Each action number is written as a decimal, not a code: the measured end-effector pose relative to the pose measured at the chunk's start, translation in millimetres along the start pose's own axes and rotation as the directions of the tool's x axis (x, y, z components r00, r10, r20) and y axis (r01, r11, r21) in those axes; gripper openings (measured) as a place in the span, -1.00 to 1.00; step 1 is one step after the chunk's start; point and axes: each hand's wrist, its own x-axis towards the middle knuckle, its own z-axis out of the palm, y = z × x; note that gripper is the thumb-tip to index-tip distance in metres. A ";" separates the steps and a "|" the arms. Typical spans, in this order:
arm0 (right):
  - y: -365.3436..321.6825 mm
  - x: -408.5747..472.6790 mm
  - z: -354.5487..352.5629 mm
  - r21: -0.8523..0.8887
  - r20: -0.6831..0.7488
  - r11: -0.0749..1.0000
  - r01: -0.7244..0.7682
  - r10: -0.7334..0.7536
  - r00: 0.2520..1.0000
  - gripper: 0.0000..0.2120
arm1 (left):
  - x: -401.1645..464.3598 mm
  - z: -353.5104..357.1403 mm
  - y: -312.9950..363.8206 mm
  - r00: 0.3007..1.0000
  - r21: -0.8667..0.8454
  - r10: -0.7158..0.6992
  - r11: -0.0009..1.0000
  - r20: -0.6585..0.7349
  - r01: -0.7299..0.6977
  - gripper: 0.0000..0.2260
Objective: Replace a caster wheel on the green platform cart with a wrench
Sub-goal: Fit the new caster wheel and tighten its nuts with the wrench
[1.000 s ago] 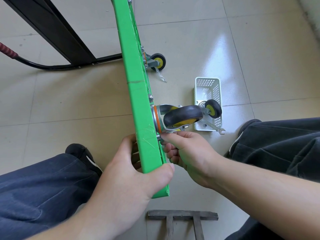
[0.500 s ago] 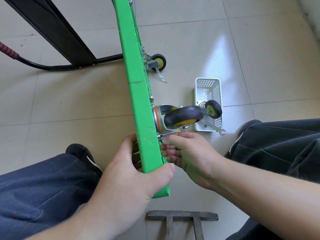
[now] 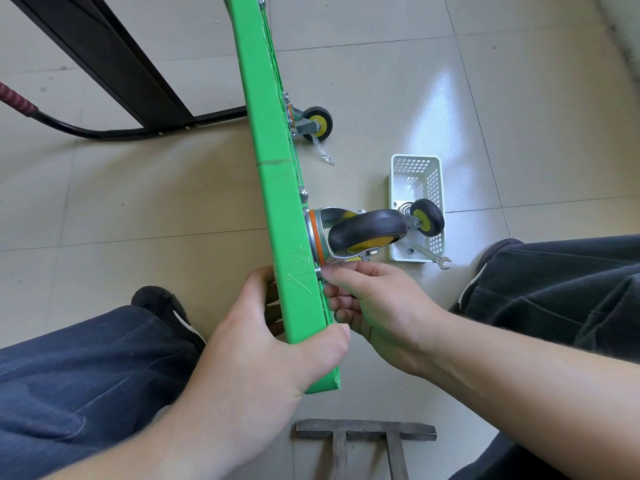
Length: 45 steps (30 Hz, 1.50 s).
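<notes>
Your left hand (image 3: 256, 355) grips the upended green cart (image 3: 277, 188); your right hand (image 3: 374, 303) pinches a fastener beside the caster wheel (image 3: 367, 233). The wrench (image 3: 427, 254) lies in the white basket (image 3: 434, 181).

Glossy beige floor tiles (image 3: 485, 98) throw back the light beneath a cart deck (image 3: 273, 188) wrapped in smooth green plastic, creased and scuffed near one corner. The caster (image 3: 367, 233) pairs matt black rubber with a bright metal bracket; beside it, a perforated white plastic basket (image 3: 434, 178) and a steel wrench (image 3: 427, 255).
</notes>
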 end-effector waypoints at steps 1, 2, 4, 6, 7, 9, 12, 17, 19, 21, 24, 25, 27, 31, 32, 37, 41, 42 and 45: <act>-0.5 0.2 -0.3 0.007 0.001 1.000 -0.001 0.001 1.000 -0.78 | 0.1 0.1 0.2 1.000 0.000 -0.001 1.000 0.001 0.001 -0.54; -1.2 0.6 -0.7 0.011 0.000 1.000 -0.003 0.003 1.000 -0.77 | 0.0 0.1 0.4 1.000 0.000 0.000 1.000 0.000 0.000 -0.54; -1.5 0.5 -1.1 0.006 0.000 1.000 -0.010 0.010 1.000 -0.81 | 0.0 0.1 0.0 1.000 0.002 0.001 1.000 -0.004 -0.001 -0.54; -1.7 -0.9 -0.5 -0.008 0.001 1.000 -0.013 0.013 1.000 -0.88 | 0.1 0.3 -0.3 1.000 0.003 0.005 1.000 -0.007 -0.005 -0.54; -1.3 -1.2 -0.3 -0.014 0.000 1.000 -0.014 0.014 1.000 -0.90 | 0.0 0.1 -0.5 1.000 0.003 0.007 1.000 -0.008 -0.007 -0.54; -0.9 -0.4 0.4 -0.036 -0.007 0.999 -0.020 0.020 1.000 -0.89 | -0.4 0.7 0.1 1.000 -0.005 0.010 1.000 -0.009 -0.010 -0.54; -0.9 1.9 1.6 -0.070 -0.025 0.997 -0.025 0.023 0.999 -0.76 | -0.5 1.6 0.7 1.000 -0.015 0.006 1.000 -0.016 -0.007 -0.56; 1.7 -1.3 1.4 -0.003 -0.012 1.000 0.002 -0.003 1.000 -0.82 | -1.4 2.1 1.8 0.999 0.011 0.009 1.000 -0.032 -0.009 -0.58; 1.5 -2.3 1.6 -0.013 -0.017 1.000 0.007 -0.007 1.000 -0.87 | -1.2 2.2 2.1 0.999 0.008 0.008 1.000 -0.033 -0.007 -0.60; 0.9 -2.4 1.6 -0.042 -0.034 0.999 0.003 -0.005 0.999 -0.88 | -1.0 2.3 1.8 0.999 0.014 0.010 1.000 -0.030 -0.010 -0.60; 0.7 -2.7 1.0 -0.084 -0.064 0.996 0.003 -0.008 0.998 -0.95 | -0.7 1.7 0.7 1.000 0.018 0.001 1.000 -0.031 0.000 -0.61; 1.0 -3.0 0.2 -0.105 -0.075 0.994 0.012 -0.019 0.997 -0.94 | -0.8 1.7 0.5 1.000 0.020 -0.001 1.000 -0.027 0.001 -0.61; 1.7 -3.9 -0.8 -0.167 -0.091 0.985 0.031 -0.047 0.995 -0.88 | -1.6 1.6 1.3 1.000 0.026 -0.002 1.000 -0.020 0.002 -0.61; 4.2 -4.3 -2.7 -0.204 -0.101 0.977 0.066 -0.088 0.991 -0.91 | -2.0 1.9 2.9 1.000 0.019 -0.001 1.000 -0.011 0.001 -0.62; 5.0 -3.7 -3.2 -0.190 -0.093 0.979 0.079 -0.098 0.991 -0.91 | -2.0 1.9 3.2 1.000 0.014 -0.001 1.000 -0.009 0.001 -0.61; 8.9 -2.6 -3.7 -0.197 -0.048 0.973 0.121 -0.133 0.990 -0.90 | -0.8 1.6 2.9 1.000 0.005 0.004 1.000 -0.010 -0.004 -0.55; 9.1 -0.5 -3.6 -0.239 -0.053 0.966 0.104 -0.119 0.991 -0.87 | -1.0 2.6 3.1 1.000 -0.002 0.001 1.000 -0.009 -0.001 -0.56; 9.0 0.0 -3.5 -0.246 -0.057 0.965 0.090 -0.107 0.993 -0.82 | -1.4 3.0 3.2 1.000 -0.003 -0.004 1.000 -0.010 0.004 -0.58; 8.8 -1.0 -2.6 -0.222 -0.070 0.973 0.064 -0.081 0.994 -0.89 | -1.6 3.4 4.4 1.000 0.006 -0.004 1.000 -0.014 0.004 -0.59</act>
